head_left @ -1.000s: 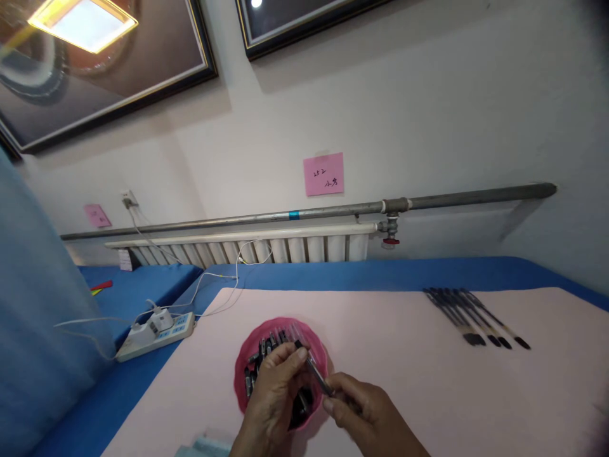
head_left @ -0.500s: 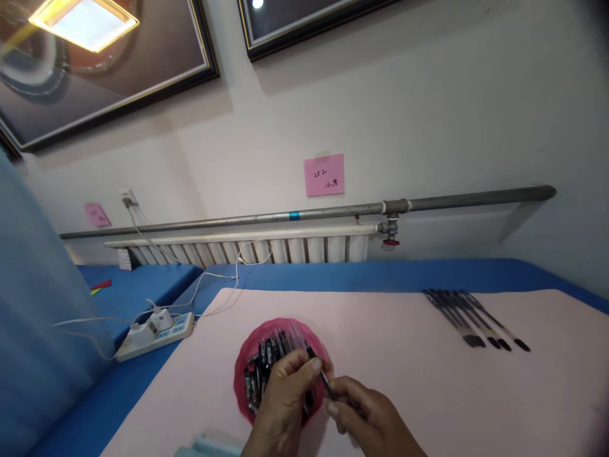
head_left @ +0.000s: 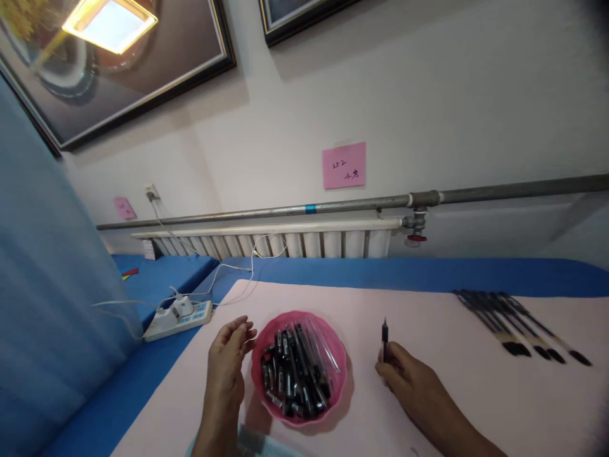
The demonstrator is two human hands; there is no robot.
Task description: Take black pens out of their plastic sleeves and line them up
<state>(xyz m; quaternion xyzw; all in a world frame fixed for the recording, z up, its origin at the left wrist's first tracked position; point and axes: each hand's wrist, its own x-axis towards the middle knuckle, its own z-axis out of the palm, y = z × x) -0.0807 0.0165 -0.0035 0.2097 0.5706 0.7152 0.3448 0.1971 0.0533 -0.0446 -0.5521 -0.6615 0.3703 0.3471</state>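
My right hand (head_left: pixel 413 379) pinches a dark pen (head_left: pixel 385 343), held upright with its pointed tip up, over the pink sheet to the right of the bowl. Just left of the bowl is my left hand (head_left: pixel 227 362), its fingers apart and nothing in them. Between my hands stands a pink scalloped bowl (head_left: pixel 342 381). In it lie many black pen parts (head_left: pixel 285 374), some with silvery clips, and several clear plastic tubes (head_left: pixel 323 343) along the right side.
Several dark-tipped brushes (head_left: pixel 499 317) lie side by side at the right. A power strip (head_left: pixel 178 322) with white plugs and cables sits on the blue surface at left, near a blue curtain (head_left: pixel 61 304). Pale blue material (head_left: pixel 257 443) shows at the bottom edge. A radiator (head_left: pixel 304 244) runs behind.
My hands have moved apart from over the bowl. The left went left and opened; the right moved right with the pen, now upright. The view has shifted slightly.
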